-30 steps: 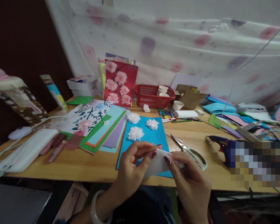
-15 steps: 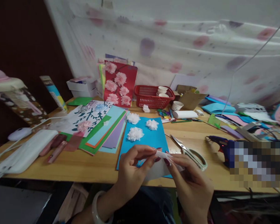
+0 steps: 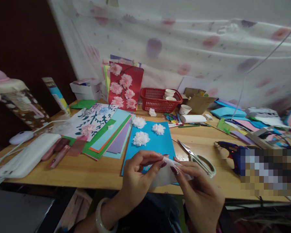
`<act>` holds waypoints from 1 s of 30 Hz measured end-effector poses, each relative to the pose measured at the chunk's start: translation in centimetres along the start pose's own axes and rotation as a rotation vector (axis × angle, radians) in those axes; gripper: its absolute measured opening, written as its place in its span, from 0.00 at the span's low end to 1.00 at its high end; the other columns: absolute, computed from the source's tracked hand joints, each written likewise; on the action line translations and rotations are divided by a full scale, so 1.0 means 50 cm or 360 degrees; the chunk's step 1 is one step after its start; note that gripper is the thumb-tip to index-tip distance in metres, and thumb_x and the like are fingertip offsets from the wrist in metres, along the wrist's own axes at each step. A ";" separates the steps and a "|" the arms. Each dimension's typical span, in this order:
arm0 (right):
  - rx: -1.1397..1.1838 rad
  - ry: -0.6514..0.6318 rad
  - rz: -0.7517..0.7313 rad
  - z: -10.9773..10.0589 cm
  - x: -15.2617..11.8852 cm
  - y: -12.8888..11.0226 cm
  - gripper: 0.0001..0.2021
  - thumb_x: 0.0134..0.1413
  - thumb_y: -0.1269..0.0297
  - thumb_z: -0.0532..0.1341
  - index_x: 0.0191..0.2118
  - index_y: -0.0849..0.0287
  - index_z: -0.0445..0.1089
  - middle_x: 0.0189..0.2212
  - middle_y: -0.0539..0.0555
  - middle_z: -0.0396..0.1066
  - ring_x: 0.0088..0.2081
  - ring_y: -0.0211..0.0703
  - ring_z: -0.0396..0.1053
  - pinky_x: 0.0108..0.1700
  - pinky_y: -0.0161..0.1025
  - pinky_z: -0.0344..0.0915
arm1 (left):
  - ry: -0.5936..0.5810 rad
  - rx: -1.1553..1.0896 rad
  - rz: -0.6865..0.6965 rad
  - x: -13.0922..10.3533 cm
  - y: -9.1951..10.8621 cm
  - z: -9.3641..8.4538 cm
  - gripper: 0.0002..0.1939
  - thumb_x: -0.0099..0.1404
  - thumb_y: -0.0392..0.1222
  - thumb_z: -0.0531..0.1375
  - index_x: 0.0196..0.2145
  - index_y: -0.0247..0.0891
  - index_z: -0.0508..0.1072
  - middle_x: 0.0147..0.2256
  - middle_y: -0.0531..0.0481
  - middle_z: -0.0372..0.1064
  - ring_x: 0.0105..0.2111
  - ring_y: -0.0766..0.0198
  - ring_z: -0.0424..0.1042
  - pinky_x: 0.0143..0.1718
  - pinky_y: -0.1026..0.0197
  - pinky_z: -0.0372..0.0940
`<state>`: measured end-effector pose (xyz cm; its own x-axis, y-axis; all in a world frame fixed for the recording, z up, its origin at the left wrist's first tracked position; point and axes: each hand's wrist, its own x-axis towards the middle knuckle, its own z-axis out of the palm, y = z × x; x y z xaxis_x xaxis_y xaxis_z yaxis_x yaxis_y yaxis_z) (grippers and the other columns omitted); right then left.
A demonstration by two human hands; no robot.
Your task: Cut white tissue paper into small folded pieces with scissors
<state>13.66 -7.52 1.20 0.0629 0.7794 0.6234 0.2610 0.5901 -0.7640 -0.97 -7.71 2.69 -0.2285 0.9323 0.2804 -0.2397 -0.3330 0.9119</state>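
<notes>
our left hand (image 3: 137, 181) and right hand (image 3: 202, 191) pinch a white sheet (image 3: 163, 176), top creased, near 3 ruffled flowers (image 3: 141, 138) on blue card (image 3: 160, 145).

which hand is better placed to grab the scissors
Right, probably: the right hand is close to the scissors, while the left hand is farther away. Both hold the white sheet.

White paper (image 3: 164, 177), left hand (image 3: 137, 178), right hand (image 3: 200, 191) slightly lower.
</notes>
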 end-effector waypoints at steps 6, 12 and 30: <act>0.0055 0.0078 0.0027 0.005 0.000 -0.008 0.07 0.51 0.75 0.66 0.34 0.54 0.74 0.33 0.52 0.75 0.40 0.46 0.75 0.38 0.38 0.70 | 0.0012 0.0005 -0.0038 0.000 0.002 0.001 0.04 0.58 0.37 0.67 0.31 0.40 0.75 0.32 0.49 0.80 0.35 0.60 0.80 0.37 0.66 0.73; 0.0209 0.0228 0.0385 0.009 -0.004 -0.007 0.14 0.50 0.66 0.67 0.45 0.54 0.72 0.28 0.51 0.76 0.27 0.41 0.73 0.26 0.33 0.69 | 0.0028 -0.0080 -0.0121 0.000 0.006 0.003 0.06 0.57 0.36 0.67 0.32 0.40 0.73 0.32 0.49 0.80 0.34 0.60 0.80 0.36 0.66 0.73; 0.0291 0.0558 0.0448 0.014 -0.023 0.035 0.06 0.52 0.62 0.67 0.31 0.58 0.73 0.25 0.50 0.72 0.27 0.39 0.69 0.27 0.33 0.65 | 0.0240 -0.0426 -0.0160 0.021 -0.007 -0.001 0.16 0.53 0.36 0.69 0.33 0.40 0.65 0.28 0.51 0.81 0.35 0.58 0.80 0.38 0.61 0.73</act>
<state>13.35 -7.24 -0.95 0.4359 0.8145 0.3829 0.0156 0.4185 -0.9081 -1.18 -6.61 2.62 -0.3236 0.9377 0.1269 -0.5033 -0.2841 0.8161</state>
